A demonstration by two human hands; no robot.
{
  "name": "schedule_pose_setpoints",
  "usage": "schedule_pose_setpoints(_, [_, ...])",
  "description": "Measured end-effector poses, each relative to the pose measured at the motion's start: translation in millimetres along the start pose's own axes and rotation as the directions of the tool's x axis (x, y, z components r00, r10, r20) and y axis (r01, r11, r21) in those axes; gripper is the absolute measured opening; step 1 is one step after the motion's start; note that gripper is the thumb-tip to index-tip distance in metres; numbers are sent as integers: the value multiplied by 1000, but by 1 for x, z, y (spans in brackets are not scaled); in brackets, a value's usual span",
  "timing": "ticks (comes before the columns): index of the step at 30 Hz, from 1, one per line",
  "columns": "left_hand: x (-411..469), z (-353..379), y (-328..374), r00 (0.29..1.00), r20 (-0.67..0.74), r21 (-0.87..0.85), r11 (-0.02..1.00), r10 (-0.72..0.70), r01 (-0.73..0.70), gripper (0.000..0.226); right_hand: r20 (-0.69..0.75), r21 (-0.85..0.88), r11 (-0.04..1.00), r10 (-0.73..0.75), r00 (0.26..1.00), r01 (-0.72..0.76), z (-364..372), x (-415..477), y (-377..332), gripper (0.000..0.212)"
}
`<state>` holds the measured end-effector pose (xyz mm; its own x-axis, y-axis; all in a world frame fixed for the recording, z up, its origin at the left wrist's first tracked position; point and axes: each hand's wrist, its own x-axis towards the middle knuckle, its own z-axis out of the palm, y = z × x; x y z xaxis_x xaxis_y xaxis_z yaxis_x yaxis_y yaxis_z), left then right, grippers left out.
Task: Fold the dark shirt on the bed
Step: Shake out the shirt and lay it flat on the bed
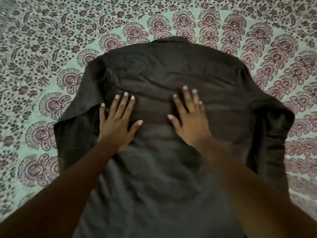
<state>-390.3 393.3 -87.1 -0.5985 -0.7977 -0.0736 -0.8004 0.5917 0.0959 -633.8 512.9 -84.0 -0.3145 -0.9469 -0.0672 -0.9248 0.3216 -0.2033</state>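
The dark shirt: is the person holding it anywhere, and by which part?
Nothing is held. The left hand and right hand lie flat, fingers spread, on the back of the dark shirt.

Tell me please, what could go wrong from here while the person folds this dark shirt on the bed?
1. The dark shirt has creases across the upper back; folded now, they may be pressed in.
2. The left sleeve lies bunched and partly turned over, so the fold on that side may come out uneven.
3. The left hand and right hand press flat on the cloth; sliding them could drag the shirt over the bedspread and skew it.
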Motion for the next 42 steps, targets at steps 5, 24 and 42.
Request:
schedule_pose_setpoints(5, [-50,13,-37,969,-2,-40,968,-246,246,83,14,-99,993,70,997,-68,17,-53,13,74])
schedule_pose_setpoints(24, [-152,11,-20,985,41,-36,985,-169,170,82,4,97,895,438,899,-436,1,-171,59,78])
schedule_pose_setpoints(42, [-280,24,8,975,66,-50,976,-210,214,81,-20,103,834,546,837,-542,10,-260,22,79])
